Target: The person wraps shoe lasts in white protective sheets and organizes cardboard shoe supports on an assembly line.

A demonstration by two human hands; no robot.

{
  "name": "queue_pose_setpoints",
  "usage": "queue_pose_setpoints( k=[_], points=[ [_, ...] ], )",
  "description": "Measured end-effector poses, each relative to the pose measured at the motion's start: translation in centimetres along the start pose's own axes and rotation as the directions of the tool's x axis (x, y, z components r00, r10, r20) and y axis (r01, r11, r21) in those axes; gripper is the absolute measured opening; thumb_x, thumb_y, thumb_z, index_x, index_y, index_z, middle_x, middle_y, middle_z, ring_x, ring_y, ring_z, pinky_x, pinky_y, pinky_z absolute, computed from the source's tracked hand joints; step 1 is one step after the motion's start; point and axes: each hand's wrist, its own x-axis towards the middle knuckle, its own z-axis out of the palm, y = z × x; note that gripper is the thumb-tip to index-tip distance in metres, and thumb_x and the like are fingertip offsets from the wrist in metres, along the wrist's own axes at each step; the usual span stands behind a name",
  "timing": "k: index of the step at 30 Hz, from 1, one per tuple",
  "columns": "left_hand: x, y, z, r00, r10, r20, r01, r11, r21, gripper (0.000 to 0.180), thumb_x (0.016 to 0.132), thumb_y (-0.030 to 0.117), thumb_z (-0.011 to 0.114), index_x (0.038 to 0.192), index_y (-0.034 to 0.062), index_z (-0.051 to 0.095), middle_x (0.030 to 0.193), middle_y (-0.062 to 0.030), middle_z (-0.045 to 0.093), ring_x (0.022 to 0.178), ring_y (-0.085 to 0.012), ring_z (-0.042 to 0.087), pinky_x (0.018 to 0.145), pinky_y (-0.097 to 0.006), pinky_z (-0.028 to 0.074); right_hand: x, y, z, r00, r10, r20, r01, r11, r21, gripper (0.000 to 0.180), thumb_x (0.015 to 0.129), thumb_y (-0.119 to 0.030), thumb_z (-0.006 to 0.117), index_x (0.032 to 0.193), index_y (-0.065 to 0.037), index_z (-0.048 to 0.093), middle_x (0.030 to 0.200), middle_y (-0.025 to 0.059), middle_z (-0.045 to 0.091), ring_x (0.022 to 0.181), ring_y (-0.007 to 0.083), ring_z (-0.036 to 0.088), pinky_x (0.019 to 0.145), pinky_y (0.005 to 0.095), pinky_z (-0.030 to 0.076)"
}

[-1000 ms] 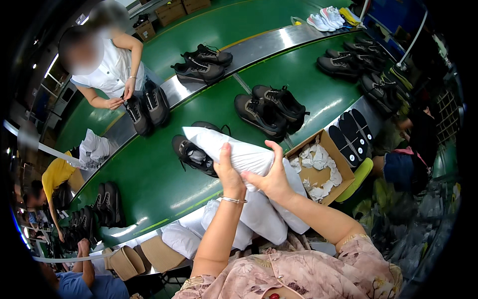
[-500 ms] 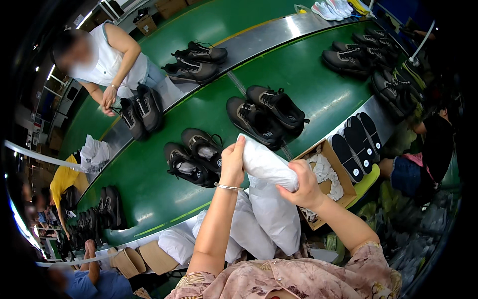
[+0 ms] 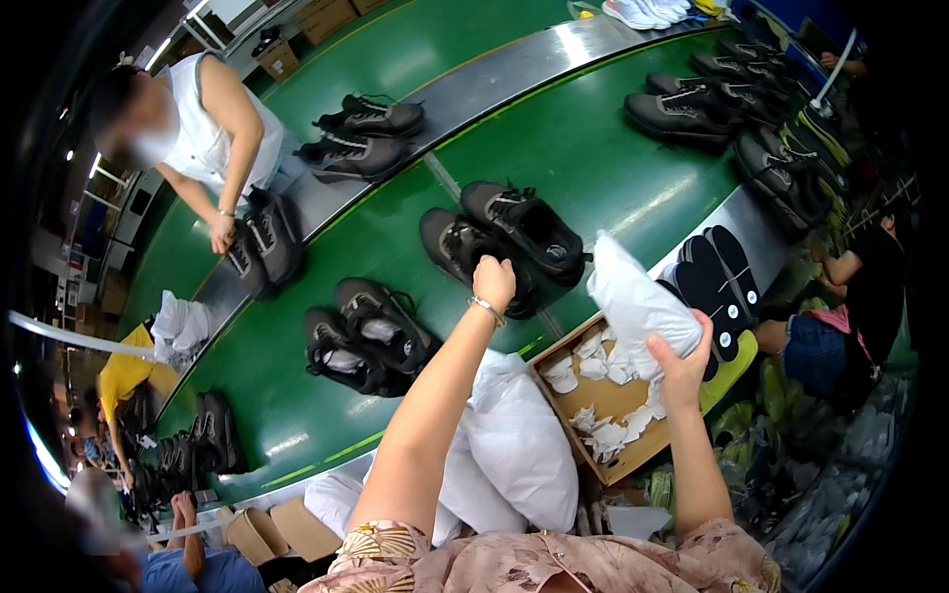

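Observation:
In my right hand (image 3: 682,364) is a white wrapped paper bundle (image 3: 641,301), gripped at its lower end, with its loose end pointing up and left. My left hand (image 3: 494,284) is closed at the opening of the nearer shoe (image 3: 453,242) of a dark grey-brown lace-up pair; what its fingers grip, if anything, is hidden. The farther shoe (image 3: 524,225) lies right beside it, its opening unfilled. To the left sits another such pair (image 3: 381,326) with pale stuffing inside. Below the bundle stands a cardboard box (image 3: 603,465) holding crumpled white paper (image 3: 593,361).
Green conveyor belt (image 3: 583,128) carries more shoes (image 3: 682,119). Black insoles (image 3: 717,287) lie right of the box. Full white bags (image 3: 514,445) stand along the near edge. Across the belt, a person in white (image 3: 213,128) handles a pair of shoes (image 3: 262,242).
My left hand has let go of the white bundle and moved down to the shoe opening. My right hand has carried the bundle rightward over the box. The view has shifted slightly.

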Motion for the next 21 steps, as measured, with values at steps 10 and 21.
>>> queue_pose_setpoints(
  k=[10, 21],
  points=[
    [2.6, 8.3, -4.9, 0.840, -0.014, 0.542, 0.147, 0.968, -0.204, 0.030, 0.086, 0.022, 0.051, 0.065, 0.0008, 0.058, 0.053, -0.0081, 0.056, 0.039, -0.0126, 0.048, 0.038, -0.026, 0.038, -0.4, 0.5, -2.7, 1.000, 0.012, 0.017, -0.011, 0.999, -0.054, 0.066, 0.066, -0.007, 0.077, 0.116, -0.002, 0.035, 0.104, 0.0117, 0.050, 0.095, 0.0157, 0.051, 0.083, 0.0295, 0.045],
    [1.2, 6.2, -7.8, 0.745, 0.603, 0.287, -0.635, 0.507, 0.582, 0.069, 0.068, 0.025, 0.075, 0.127, 0.0068, 0.046, 0.129, -0.0181, 0.047, 0.119, -0.0362, 0.045, 0.097, -0.038, 0.040, 0.0, -1.3, -1.1, 0.996, -0.047, 0.069, 0.059, 0.982, -0.181, 0.063, 0.065, -0.007, 0.076, 0.114, -0.001, 0.036, 0.102, 0.0132, 0.052, 0.094, 0.0170, 0.054, 0.079, 0.0309, 0.047]
  ],
)
